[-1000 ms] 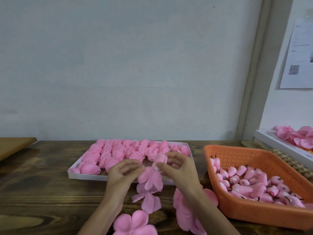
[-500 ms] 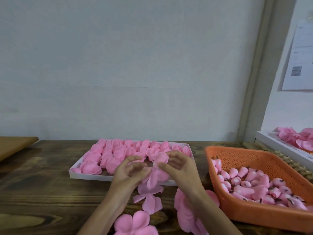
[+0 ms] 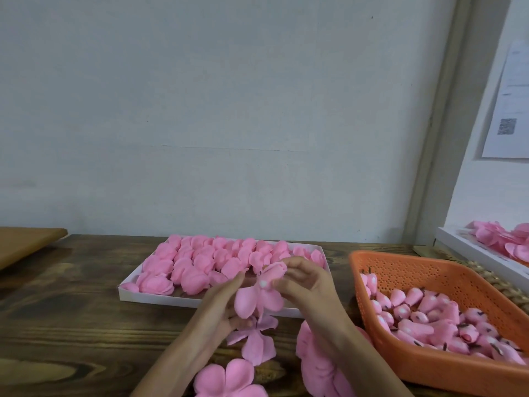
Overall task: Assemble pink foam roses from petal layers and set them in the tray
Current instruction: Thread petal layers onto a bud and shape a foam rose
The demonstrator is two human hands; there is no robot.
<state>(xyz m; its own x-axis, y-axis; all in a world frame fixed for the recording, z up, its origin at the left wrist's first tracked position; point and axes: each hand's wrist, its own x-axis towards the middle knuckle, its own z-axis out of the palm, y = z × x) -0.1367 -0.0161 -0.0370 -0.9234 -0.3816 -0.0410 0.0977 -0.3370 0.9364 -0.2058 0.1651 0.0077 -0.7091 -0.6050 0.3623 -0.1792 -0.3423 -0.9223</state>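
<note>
Over the near edge of the white tray [image 3: 148, 297], both hands work on one pink foam rose. My right hand [image 3: 309, 285] pinches the rose bud [image 3: 274, 272] at its top. A petal layer [image 3: 257, 300] hangs under the bud, and my left hand [image 3: 221, 300] holds this layer from the left with its fingers against it. Several finished pink roses [image 3: 200, 262] fill the tray. Loose petal layers lie on the wooden table below the hands: one [image 3: 256, 340] just under them, another [image 3: 229, 378] at the bottom edge, and a stack [image 3: 317, 365] under my right forearm.
An orange perforated basket [image 3: 423, 270] at the right holds several pink buds [image 3: 429, 316] with dark stems. A second white tray [image 3: 469, 249] with pink petals sits at the far right. A brown board [image 3: 25, 242] lies at the left. A wall stands behind the table.
The petal layer has slid up under the bud, and my left hand has moved up and right against it. The right hand keeps its pinch on the bud.
</note>
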